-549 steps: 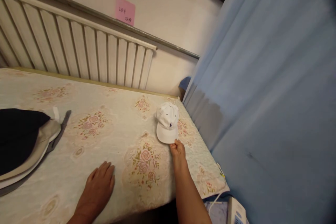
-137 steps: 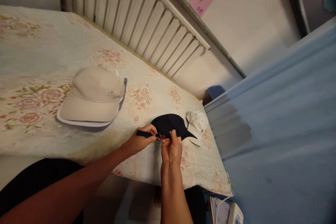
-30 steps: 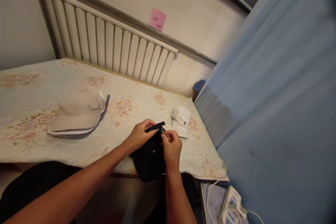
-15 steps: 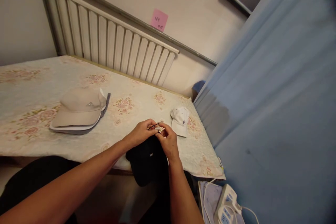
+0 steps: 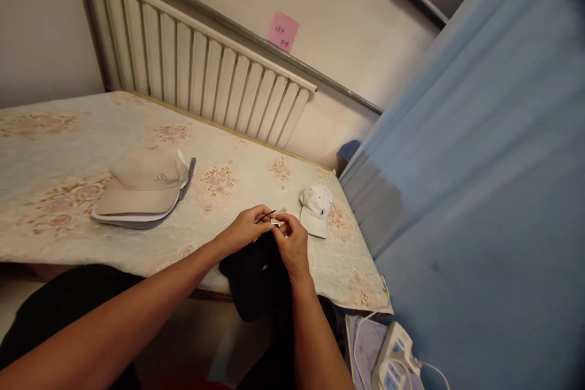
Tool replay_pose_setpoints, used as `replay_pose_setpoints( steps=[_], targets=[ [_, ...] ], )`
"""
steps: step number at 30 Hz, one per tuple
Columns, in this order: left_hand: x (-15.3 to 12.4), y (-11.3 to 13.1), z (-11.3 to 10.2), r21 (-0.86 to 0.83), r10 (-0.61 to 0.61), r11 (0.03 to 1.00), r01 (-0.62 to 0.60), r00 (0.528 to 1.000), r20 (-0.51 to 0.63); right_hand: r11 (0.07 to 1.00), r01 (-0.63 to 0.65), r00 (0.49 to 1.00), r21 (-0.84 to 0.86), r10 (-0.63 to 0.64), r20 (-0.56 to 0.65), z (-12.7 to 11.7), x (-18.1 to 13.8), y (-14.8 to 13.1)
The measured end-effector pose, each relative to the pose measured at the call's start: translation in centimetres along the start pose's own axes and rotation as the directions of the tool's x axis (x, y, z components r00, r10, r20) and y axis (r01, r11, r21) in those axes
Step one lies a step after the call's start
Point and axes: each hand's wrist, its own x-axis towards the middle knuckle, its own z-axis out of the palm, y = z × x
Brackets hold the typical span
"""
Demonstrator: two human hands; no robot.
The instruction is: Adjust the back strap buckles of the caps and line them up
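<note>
Right at the flowered cover's (image 5: 256, 189) near edge, left hand (image 5: 244, 228) and right hand (image 5: 292, 245) pinch the black cap (image 5: 253, 283) by its strap end, brim jutting nearward! Stacked caps (image 5: 144, 186) sit well left, white cap (image 5: 315, 210) just beyond, right.

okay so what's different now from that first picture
The black cap has come off the pile and moved right, to the near edge of the floral cloth, where the left hand and right hand hold it at its strap. The right hand has let go of the white cap. The beige cap now tops the pile. The white cap stays near the curtain, the pink note on the wall.
</note>
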Motion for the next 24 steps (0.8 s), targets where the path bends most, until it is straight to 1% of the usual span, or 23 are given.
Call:
replay_pose_setpoints(
  steps=[3,6,12,15,18,22,24],
  targets=[
    [-0.2,0.2,0.0,-0.04,-0.004,0.999,0.005,0.999,0.037,1.0,0.001,1.0,-0.021,-0.001,-0.023,0.1,0.0,0.0],
    [-0.3,0.0,-0.1,-0.037,0.021,0.999,-0.019,0.999,0.047,1.0,-0.02,1.0,0.009,0.02,-0.014,0.2,0.2,0.0],
    [-0.2,-0.4,-0.2,-0.026,0.025,0.999,-0.023,0.998,0.056,0.988,-0.132,0.989,0.084,0.126,0.078,-0.1,0.6,-0.3],
    [-0.3,-0.5,-0.1,-0.023,0.023,0.999,-0.022,0.998,0.06,0.982,-0.162,0.982,0.094,0.151,0.111,-0.2,0.8,-0.2],
    [-0.4,-0.6,-0.1,-0.023,0.033,0.999,-0.032,0.998,0.062,0.986,-0.16,0.98,0.057,0.151,0.132,-0.4,1.1,0.2],
    [-0.5,-0.8,-0.1,-0.008,0.045,0.999,-0.045,0.996,0.075,0.994,-0.105,0.981,0.0,0.104,0.166,-0.6,1.4,0.8],
    [-0.5,-0.8,-0.1,-0.013,0.039,0.999,-0.038,0.995,0.094,0.995,-0.099,0.978,-0.015,0.1,0.181,-0.7,1.5,1.0]
  ],
)
